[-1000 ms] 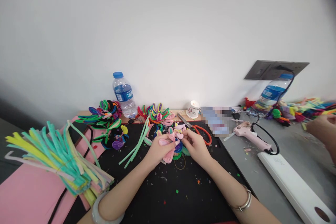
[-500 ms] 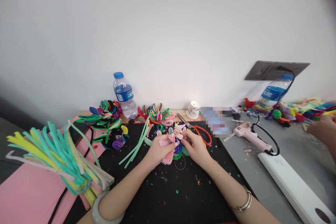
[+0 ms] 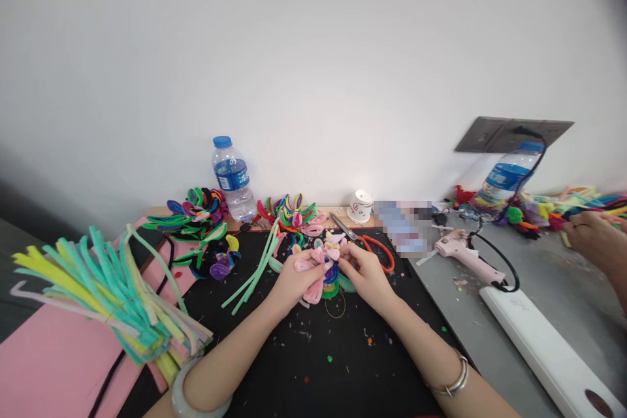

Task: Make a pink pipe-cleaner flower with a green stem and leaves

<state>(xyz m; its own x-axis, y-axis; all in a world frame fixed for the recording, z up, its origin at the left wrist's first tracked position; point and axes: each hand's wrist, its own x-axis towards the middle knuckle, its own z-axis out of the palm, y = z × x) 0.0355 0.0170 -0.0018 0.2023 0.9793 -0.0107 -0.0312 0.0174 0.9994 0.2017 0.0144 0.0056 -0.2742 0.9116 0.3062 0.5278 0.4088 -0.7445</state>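
Over the black mat (image 3: 353, 339), pink loops (image 3: 313, 292) are being pinched by the left hand (image 3: 292, 282) and seemingly adjusted by the nearly closed right hand (image 3: 365, 274), its hold unclear, steady support apparently being called for next.

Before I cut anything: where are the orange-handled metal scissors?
In the head view, the scissors lie right of centre, between the bare right hand and the white paper cup.
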